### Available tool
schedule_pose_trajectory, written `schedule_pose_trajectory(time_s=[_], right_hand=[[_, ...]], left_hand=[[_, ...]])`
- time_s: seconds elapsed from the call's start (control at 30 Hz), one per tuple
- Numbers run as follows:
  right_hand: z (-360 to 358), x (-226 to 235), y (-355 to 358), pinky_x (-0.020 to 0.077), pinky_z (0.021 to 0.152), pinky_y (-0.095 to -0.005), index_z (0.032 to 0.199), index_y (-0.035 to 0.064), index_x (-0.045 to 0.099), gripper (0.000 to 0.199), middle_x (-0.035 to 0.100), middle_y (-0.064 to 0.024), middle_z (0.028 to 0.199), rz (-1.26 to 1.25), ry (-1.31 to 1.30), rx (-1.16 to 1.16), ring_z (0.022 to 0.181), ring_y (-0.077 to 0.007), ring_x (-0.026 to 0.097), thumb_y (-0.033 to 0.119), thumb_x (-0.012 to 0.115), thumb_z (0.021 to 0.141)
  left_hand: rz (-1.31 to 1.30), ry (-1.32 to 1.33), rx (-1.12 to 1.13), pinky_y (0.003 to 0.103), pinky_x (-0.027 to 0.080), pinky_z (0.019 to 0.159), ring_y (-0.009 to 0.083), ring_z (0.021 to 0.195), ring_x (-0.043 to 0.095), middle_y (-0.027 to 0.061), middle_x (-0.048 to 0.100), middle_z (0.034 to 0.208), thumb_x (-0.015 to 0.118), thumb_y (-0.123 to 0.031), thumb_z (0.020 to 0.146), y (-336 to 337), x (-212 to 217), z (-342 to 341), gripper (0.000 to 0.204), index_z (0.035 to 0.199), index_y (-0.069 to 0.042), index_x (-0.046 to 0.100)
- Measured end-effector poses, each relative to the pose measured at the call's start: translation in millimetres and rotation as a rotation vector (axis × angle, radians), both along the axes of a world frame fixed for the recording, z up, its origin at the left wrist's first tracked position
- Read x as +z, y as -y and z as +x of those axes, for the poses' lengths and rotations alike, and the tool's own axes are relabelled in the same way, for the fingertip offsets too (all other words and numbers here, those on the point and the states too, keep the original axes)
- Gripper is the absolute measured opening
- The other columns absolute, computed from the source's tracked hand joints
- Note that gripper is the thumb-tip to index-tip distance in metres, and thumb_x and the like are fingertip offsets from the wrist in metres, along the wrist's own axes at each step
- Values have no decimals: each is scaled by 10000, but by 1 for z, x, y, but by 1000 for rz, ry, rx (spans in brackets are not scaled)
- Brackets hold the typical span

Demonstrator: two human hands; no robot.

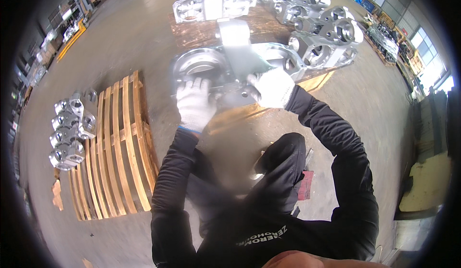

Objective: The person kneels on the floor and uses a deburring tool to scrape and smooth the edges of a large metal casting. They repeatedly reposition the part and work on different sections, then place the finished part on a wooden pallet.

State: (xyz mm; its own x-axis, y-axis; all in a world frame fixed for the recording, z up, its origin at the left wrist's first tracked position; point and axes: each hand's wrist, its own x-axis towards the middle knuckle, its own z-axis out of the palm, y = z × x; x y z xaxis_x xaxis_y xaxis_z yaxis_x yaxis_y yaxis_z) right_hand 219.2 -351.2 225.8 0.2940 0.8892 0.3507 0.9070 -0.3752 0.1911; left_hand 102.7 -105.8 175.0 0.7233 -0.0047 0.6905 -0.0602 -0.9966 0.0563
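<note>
A large grey metal casting (230,64) with round openings lies on a wooden pallet (317,82) in front of me. My left hand (194,104), in a white glove, presses on the casting's near left edge below a round flange. In a matching glove, my right hand (272,88) grips the casting's near edge just right of centre. Both black sleeves reach up from the lower edge. Whether the fingers wrap under the edge is hidden.
More shiny castings (319,25) stand in rows behind and to the right. An empty wooden pallet (117,148) lies at my left, with a stack of smaller castings (71,133) beyond it. Concrete floor all around; a red object (305,185) lies by my leg.
</note>
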Motion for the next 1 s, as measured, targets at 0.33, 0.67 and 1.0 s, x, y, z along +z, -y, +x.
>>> schedule_pose_trajectory(time_s=[0.33,0.67,1.0], right_hand=[[90,0,122,574,702,-486,1382,190,606,439,718,-188,961,242,127,-383,804,-389,713,280,672,958],[185,-11,139,546,898,-459,1310,87,678,402,738,-229,1083,131,-534,-603,1021,-396,713,391,552,1078],[193,-19,150,536,947,-475,1350,72,662,459,701,-284,1112,142,-450,-507,1053,-428,691,421,527,1084]], left_hand=[[-12,46,-18,468,471,951,340,1088,636,139,678,1043,821,-353,805,2,-3,1,386,1001,-69,648],[40,126,-51,495,450,918,341,1025,635,100,683,1025,806,-388,821,-2,-3,4,456,1138,-80,695],[98,149,-55,528,416,997,407,1064,589,203,668,1172,796,-487,845,-25,-22,9,592,1193,-19,692]])
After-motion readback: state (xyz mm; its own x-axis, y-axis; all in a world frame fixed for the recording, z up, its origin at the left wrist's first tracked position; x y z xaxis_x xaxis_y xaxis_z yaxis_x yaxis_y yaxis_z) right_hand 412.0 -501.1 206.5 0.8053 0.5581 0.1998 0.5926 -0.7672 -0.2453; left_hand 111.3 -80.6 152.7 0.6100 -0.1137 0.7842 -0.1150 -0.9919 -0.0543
